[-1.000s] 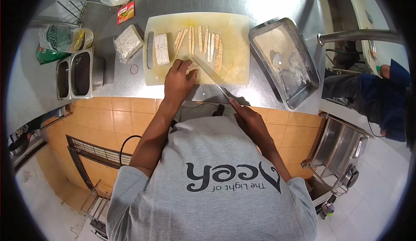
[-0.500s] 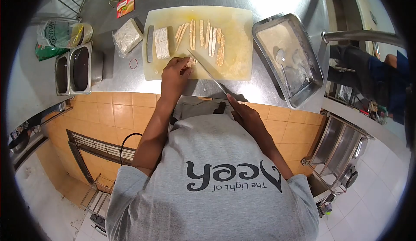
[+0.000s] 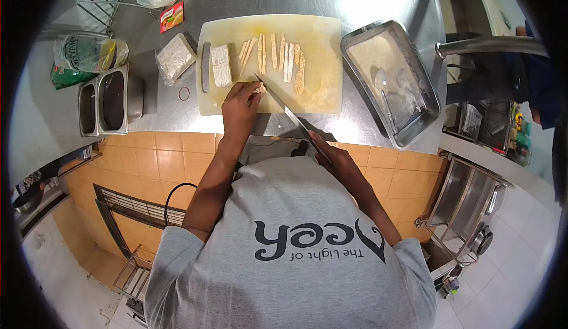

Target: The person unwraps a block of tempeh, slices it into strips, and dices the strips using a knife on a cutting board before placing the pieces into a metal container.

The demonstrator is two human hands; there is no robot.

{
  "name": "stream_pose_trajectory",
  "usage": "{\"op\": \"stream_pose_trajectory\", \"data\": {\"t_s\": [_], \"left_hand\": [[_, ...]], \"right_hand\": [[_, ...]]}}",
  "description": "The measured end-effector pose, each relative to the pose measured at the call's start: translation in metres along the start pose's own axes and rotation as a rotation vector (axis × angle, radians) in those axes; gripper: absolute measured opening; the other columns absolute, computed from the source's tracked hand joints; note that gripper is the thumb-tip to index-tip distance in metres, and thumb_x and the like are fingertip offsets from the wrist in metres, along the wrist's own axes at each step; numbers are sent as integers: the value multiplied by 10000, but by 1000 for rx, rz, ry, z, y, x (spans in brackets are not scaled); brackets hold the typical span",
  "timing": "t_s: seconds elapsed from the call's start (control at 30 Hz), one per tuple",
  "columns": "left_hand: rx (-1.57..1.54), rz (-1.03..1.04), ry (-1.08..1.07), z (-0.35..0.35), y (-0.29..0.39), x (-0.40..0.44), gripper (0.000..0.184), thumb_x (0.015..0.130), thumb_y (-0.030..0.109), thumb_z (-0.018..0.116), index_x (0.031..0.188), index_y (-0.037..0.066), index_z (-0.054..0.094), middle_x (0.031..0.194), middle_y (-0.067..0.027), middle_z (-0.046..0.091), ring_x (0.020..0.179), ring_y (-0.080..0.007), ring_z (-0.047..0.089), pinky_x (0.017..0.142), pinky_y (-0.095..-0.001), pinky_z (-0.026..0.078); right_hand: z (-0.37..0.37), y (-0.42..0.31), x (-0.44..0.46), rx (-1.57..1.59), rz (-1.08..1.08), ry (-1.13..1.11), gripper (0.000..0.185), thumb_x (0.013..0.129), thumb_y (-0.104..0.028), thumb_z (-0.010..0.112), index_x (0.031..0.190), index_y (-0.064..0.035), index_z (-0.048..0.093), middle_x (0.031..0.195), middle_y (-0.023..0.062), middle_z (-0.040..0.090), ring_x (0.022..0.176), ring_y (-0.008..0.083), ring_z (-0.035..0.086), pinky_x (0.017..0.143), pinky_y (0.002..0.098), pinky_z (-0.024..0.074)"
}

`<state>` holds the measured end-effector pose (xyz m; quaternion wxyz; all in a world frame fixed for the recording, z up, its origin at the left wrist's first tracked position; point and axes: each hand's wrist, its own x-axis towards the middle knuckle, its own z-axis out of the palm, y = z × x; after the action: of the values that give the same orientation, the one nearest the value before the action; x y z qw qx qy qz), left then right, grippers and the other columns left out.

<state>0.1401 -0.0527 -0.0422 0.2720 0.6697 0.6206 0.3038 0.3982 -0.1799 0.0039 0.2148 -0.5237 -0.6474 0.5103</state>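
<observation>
My left hand (image 3: 239, 105) is closed with its fingertips pinched on a small piece of tempeh (image 3: 260, 88) at the near part of the cutting board (image 3: 323, 95). My right hand (image 3: 336, 157) grips the handle of a long kitchen knife (image 3: 290, 113). The blade slants up and left, its tip beside the left fingertips and the piece. Beyond the hands, several cut tempeh strips (image 3: 274, 51) lie roughly side by side. A tempeh block (image 3: 221, 66) rests at the board's left, near the handle slot.
Left of the board sits a plastic-wrapped block (image 3: 176, 58), with a red rubber band (image 3: 184, 94) nearby. Metal containers (image 3: 112, 101) stand at the far left. On the right is a metal tray (image 3: 435, 107) with pale batter and a spoon (image 3: 383, 83). Another person (image 3: 541, 92) stands beyond.
The whole view has shifted slightly. The knife blade has turned a little in the right hand and shows more shine. The person at the right has moved. Both hands stay nearly in place.
</observation>
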Motion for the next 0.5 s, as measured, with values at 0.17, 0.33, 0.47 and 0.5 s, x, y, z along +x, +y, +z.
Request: {"op": "stream_pose_trajectory", "data": {"t_s": [0.17, 0.33, 0.47, 0.5], "left_hand": [[225, 262, 105, -1, -3, 3, 238, 851, 109, 738, 1078, 38, 727, 985, -131, 674, 850, -316, 677, 752, -398, 546], [66, 108, 50, 2, 0, 5, 233, 850, 103, 740, 1075, 43, 729, 975, -124, 670, 854, -307, 675, 742, -394, 547], [-118, -24, 4, 1, 1, 9, 280, 825, 49, 762, 1102, 33, 718, 985, -121, 670, 904, -264, 698, 766, -357, 573], [-157, -40, -3, 0, 2, 9, 296, 819, 29, 762, 1111, 31, 715, 1004, -120, 668, 920, -256, 700, 782, -348, 579]], "right_hand": [[-2, -3, 1, 32, 48, -34, 650, 990, -48, 586, 1566, -206, 331, 1449, 192, 540, 1310, 352, 553, 1067, 402, 478], [0, 2, 1, 67, 92, -57, 652, 998, -55, 577, 1573, -214, 316, 1479, 185, 513, 1335, 353, 528, 1083, 389, 464], [2, 4, 2, 73, 79, -49, 655, 997, -53, 575, 1575, -212, 312, 1498, 181, 495, 1343, 354, 521, 1090, 393, 455], [2, 4, 2, 76, 78, -47, 656, 996, -52, 575, 1576, -210, 312, 1501, 180, 491, 1345, 354, 519, 1093, 394, 453]]}}
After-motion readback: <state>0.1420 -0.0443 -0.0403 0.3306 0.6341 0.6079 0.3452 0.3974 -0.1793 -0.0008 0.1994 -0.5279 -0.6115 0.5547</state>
